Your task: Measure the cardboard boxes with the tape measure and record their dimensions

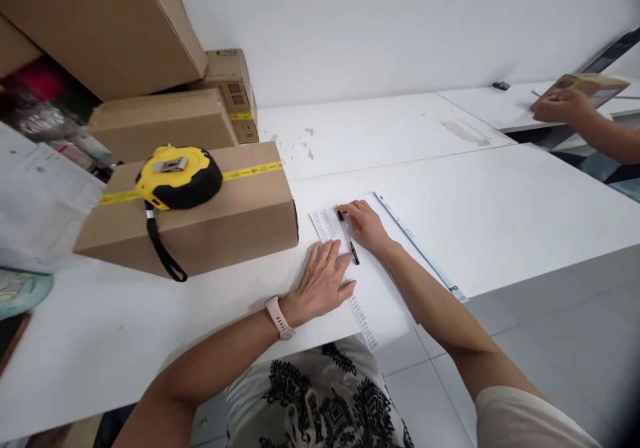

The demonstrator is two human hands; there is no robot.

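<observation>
A white sheet of paper (387, 301) with rows of small print along its left side lies on the white table, its near end reaching past the front edge. On the paper rests a black-capped pen (353, 251) with a clear barrel. My left hand (320, 281), with a pink watch at the wrist, lies palm down with fingers apart at the paper's left edge. My right hand (367, 225) rests on the paper's far part, fingers bent and fingertips beside the pen's upper end. A light blue strip (420, 245) with print runs along the paper's right side.
Left of my hands, a yellow-and-black tape measure (180, 176) with a black strap sits on a taped cardboard box (240, 225). More cardboard boxes (165, 118) are stacked behind. At the far right, another person's hand (567, 108) touches a small box (600, 85).
</observation>
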